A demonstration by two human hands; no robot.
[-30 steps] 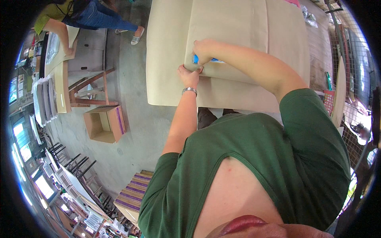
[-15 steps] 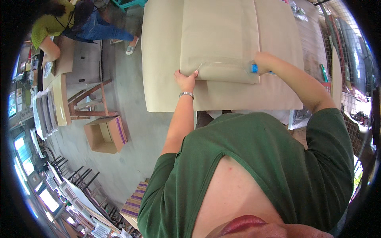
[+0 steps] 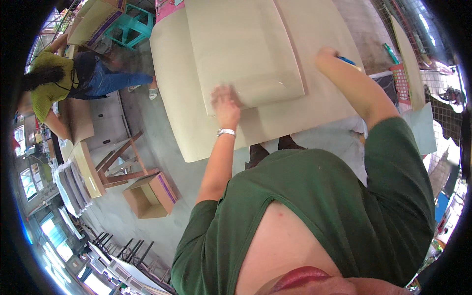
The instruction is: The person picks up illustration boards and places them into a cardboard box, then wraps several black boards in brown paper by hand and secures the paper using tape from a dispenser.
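A flat, rectangular package (image 3: 246, 54) wrapped in beige paper lies on a larger sheet of the same paper (image 3: 329, 29), which is spread over a table. My left hand (image 3: 225, 104) rests on the package's near edge, fingers extended and somewhat blurred. A faint shiny strip of clear tape (image 3: 268, 84) shows along that near edge. Off to the right, above the bare part of the sheet, my right hand (image 3: 326, 58) is closed around a blue tape dispenser (image 3: 347, 60), mostly hidden by the hand and forearm.
At left a person in a lime top (image 3: 51, 88) stands by a bench, near a cardboard box (image 3: 96, 22) and a teal stool (image 3: 132, 27). An open carton (image 3: 150, 196) sits on the floor. A red basket (image 3: 401, 83) and wire mesh (image 3: 432, 81) are at right.
My right hand has moved away from the package to the right with the tape dispenser. My left hand now lies flatter on the near edge. The view has turned, shifting the whole scene.
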